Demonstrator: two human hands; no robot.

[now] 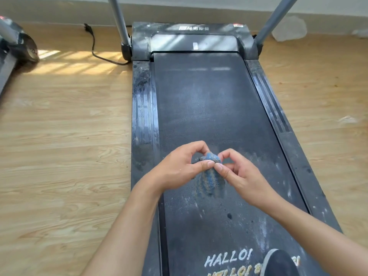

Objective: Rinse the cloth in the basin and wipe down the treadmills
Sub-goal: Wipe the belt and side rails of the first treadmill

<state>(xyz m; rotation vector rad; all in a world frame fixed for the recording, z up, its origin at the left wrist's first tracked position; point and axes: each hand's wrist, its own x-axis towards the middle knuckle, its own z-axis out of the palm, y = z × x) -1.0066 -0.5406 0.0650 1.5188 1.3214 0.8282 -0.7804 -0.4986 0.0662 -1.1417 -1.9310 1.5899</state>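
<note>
Left hand (179,168) at nine o'clock and right hand (241,174) at three pinch the blue cloth (211,181) over the treadmill belt (209,106).

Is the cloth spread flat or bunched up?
Bunched: left hand and right hand pinch the cloth at its gathered top; the rest hangs crumpled.

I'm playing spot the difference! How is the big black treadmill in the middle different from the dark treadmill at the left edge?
The big black treadmill shows nearly whole, its belt dusty, streaked white; the dark treadmill at the left edge shows only a corner. The left hand and right hand pinch a blue cloth above the middle one; no hand touches the left one. Both have grey upright posts.
</note>
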